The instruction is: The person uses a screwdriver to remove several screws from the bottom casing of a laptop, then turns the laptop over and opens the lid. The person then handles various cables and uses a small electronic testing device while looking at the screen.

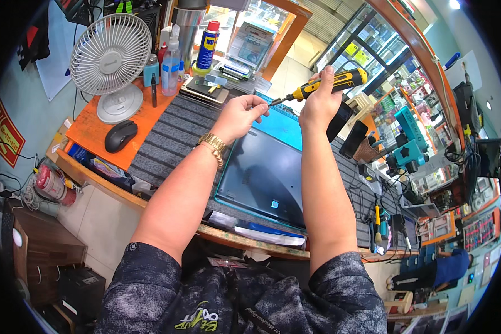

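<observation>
My right hand [320, 106] is wrapped round the handle of a yellow and black screwdriver [348, 81], raised above the bench. Its dark shaft points left, toward my left hand [235, 118]. There my thumb and fingers are pinched together at the tip of the shaft. Whether a small part sits between them is too small to tell. Below both hands lies a dark laptop [264, 172], flat with its underside up, on a blue mat [286, 129]. Neither hand touches the laptop.
A white fan [110, 62], a black mouse [121, 136], a clear spray bottle [170, 67] and a blue spray can [207, 47] stand at the left. To the right are a teal microscope [409, 142], a brush [378, 222] and cables. Far right, another person [450, 269] bends over.
</observation>
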{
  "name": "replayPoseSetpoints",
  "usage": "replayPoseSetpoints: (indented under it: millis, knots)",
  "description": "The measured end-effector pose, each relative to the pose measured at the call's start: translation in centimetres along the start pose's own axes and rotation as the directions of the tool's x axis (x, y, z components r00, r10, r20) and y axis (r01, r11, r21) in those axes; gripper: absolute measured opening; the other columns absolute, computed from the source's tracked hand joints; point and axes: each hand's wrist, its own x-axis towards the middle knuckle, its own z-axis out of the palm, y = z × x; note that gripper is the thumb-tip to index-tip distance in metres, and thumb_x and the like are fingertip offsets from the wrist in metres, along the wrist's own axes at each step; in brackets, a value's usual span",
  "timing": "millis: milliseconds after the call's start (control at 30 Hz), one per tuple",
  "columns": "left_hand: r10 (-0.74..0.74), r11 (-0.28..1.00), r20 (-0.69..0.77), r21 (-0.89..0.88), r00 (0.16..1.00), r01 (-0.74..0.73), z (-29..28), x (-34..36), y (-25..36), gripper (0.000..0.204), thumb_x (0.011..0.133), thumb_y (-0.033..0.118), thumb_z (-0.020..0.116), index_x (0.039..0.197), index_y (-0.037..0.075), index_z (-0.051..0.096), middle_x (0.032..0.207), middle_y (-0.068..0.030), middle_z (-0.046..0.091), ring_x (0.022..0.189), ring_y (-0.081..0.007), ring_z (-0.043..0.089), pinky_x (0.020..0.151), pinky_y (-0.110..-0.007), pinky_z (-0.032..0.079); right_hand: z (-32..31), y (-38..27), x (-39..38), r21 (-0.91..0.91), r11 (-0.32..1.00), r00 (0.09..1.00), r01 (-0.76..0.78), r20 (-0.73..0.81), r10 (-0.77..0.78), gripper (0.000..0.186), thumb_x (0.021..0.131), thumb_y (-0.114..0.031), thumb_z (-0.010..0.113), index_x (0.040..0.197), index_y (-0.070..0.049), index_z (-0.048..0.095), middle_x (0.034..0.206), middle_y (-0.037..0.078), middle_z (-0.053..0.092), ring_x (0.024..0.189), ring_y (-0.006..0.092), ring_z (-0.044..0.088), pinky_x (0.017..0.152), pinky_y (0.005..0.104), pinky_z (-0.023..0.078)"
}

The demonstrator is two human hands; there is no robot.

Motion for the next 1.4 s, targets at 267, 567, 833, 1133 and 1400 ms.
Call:
replayPoseSetpoints:
  millis: [267,567,833,1133,1400]
  knots:
    - [-0.057,0.995,-0.011,-0.08,0.998,0.056,0.0,0.2,-0.1,0.022,0.116,0.023,0.073,0.119,0.001,0.079,0.105,-0.0051,0.081,0.087,-0.013,0.071,0.082,-0.03,0.057,0.1,1.2,0.1,0.011,0.999,0.999,0.046,0.013,-0.046,0.036,0.117,-0.04,0.072,0.11,-0.007,0.062,0.089,0.003,0.066,0.066,0.0104,0.059,0.053,0.03,0.048]
    - [-0.099,0.971,-0.145,0.204,0.984,0.128,-2.4,0.2,-0.3,0.032,0.112,0.03,0.075,0.122,0.0,0.08,0.111,-0.0118,0.085,0.092,-0.0193,0.078,0.086,-0.036,0.062,0.9,4.1,-1.0,-0.103,0.993,0.998,0.054,0.028,-0.052,0.034,0.113,-0.035,0.079,0.112,-0.004,0.063,0.091,0.003,0.07,0.078,0.0115,0.065,0.069,0.031,0.054]
    - [-0.29,0.565,-0.025,0.803,0.957,0.192,-3.6,-0.7,-1.0,0.042,0.093,0.026,0.091,0.125,-0.001,0.084,0.119,-0.0222,0.085,0.113,-0.0349,0.082,0.104,-0.044,0.063,2.2,7.9,-3.9,-0.182,0.982,0.988,0.044,0.156,-0.015,0.034,0.111,-0.033,0.083,0.113,-0.003,0.067,0.093,0.001,0.07,0.083,0.01,0.064,0.075,0.031,0.053]
    - [-0.265,0.556,-0.039,0.81,0.963,0.186,-3.6,-0.9,-1.1,0.045,0.092,0.026,0.092,0.128,0.0,0.084,0.119,-0.0212,0.086,0.114,-0.0351,0.082,0.104,-0.044,0.062,2.9,9.9,-4.9,-0.222,0.975,0.956,0.034,0.29,0.033,0.037,0.108,-0.024,0.085,0.129,0.003,0.07,0.11,0.008,0.081,0.099,0.013,0.072,0.091,0.0333,0.058]
    - [-0.259,0.569,-0.037,0.801,0.965,0.183,-3.8,-0.8,-1.6,0.043,0.091,0.027,0.092,0.124,0.0,0.084,0.116,-0.0206,0.086,0.112,-0.035,0.082,0.103,-0.044,0.062,3.3,10.9,-4.6,-0.086,0.996,0.944,0.003,0.329,0.025,0.036,0.108,-0.017,0.084,0.132,0.004,0.067,0.116,0.009,0.08,0.104,0.0137,0.072,0.095,0.0332,0.058]
